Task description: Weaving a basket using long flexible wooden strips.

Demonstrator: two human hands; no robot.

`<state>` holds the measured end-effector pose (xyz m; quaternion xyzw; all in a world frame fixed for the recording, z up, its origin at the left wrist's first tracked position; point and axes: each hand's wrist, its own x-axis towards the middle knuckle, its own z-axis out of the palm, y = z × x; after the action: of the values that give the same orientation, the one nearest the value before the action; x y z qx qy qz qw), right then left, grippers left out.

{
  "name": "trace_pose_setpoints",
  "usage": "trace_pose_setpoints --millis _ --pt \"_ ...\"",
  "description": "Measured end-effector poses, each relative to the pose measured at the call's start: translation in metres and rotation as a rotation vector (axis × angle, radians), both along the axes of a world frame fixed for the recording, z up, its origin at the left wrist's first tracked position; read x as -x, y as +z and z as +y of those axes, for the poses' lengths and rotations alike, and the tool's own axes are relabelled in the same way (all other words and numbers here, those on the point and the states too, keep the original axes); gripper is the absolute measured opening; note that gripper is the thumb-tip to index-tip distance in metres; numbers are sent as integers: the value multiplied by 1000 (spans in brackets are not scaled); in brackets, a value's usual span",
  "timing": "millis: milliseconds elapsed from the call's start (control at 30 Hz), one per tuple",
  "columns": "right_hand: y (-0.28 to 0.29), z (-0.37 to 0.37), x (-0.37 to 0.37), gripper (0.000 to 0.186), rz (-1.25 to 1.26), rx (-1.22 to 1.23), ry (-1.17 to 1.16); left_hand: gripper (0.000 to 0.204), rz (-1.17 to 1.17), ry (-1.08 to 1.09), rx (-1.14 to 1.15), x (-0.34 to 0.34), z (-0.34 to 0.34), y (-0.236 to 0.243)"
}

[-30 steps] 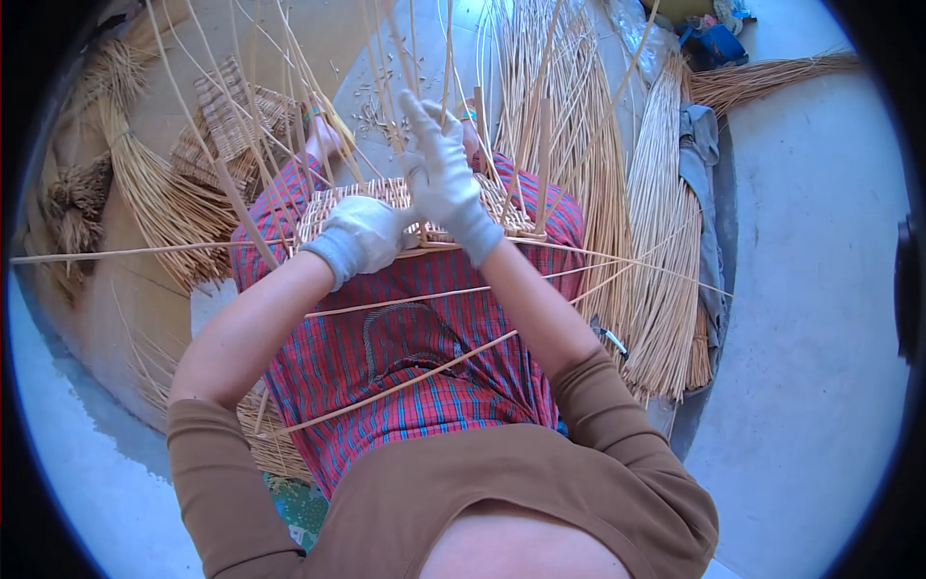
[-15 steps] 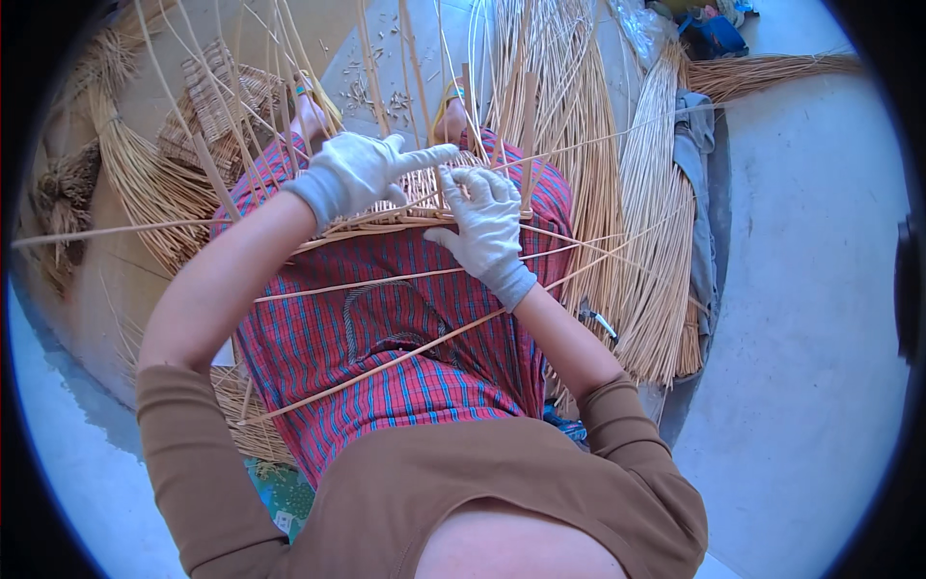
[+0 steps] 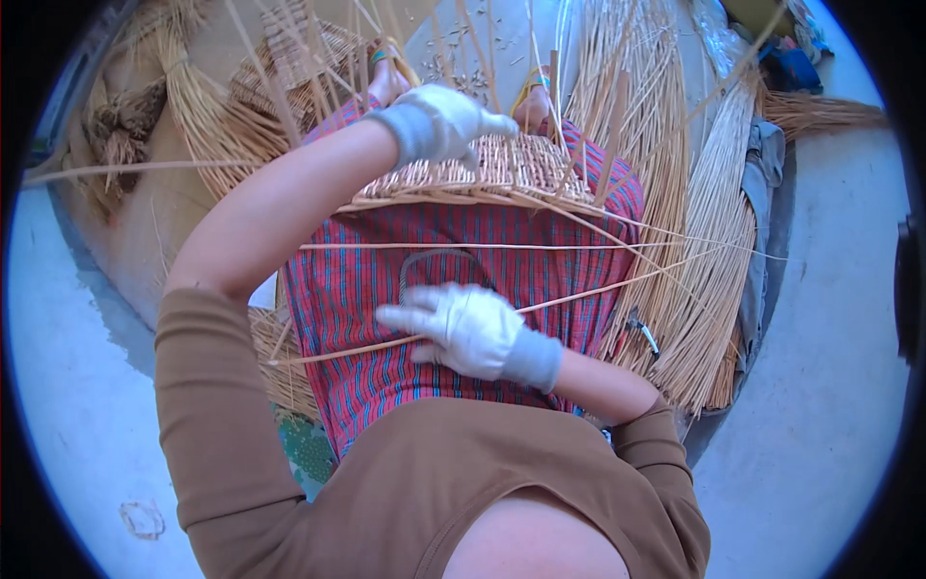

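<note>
Across my knees lies a wicker basket piece (image 3: 526,159), its weave of thin tan canes, with upright stakes standing from it. My left hand (image 3: 444,125), in a white glove with a grey cuff, is over its left part; the fingers point right with the thumb apart. My right hand (image 3: 468,328), gloved alike and slightly blurred, is above my lap, fingers stretched to the left. A long cane (image 3: 579,297) passes beneath it, and I see no grip on it. Another cane (image 3: 386,246) crosses higher up, over the red checked cloth (image 3: 338,289) on my legs.
Large bundles of canes (image 3: 714,232) lie to the right, another bundle (image 3: 198,106) at the far left. Woven pieces (image 3: 289,58) rest beside it. A small tool (image 3: 648,336) is on the right-hand canes. Short offcuts (image 3: 473,53) are scattered ahead.
My right hand has left the basket's rim and come down toward me over my lap. My left hand stays over the weave. The whole view has shifted, so the basket appears farther right.
</note>
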<state>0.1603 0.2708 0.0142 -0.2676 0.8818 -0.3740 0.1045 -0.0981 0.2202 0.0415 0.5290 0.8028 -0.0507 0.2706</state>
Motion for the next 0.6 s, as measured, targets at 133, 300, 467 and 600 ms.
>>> trace_pose_setpoints --millis 133,300,467,600 --pt "2 46 -24 60 -31 -299 -89 66 207 -7 79 -17 -25 25" --pt "49 103 -42 43 158 -258 -620 68 56 49 54 -12 -30 20" --pt "65 122 -60 37 70 -435 -634 68 84 16 1 -15 -29 25" --pt "68 123 -72 36 48 -443 -715 71 57 30 6 -10 -30 22"
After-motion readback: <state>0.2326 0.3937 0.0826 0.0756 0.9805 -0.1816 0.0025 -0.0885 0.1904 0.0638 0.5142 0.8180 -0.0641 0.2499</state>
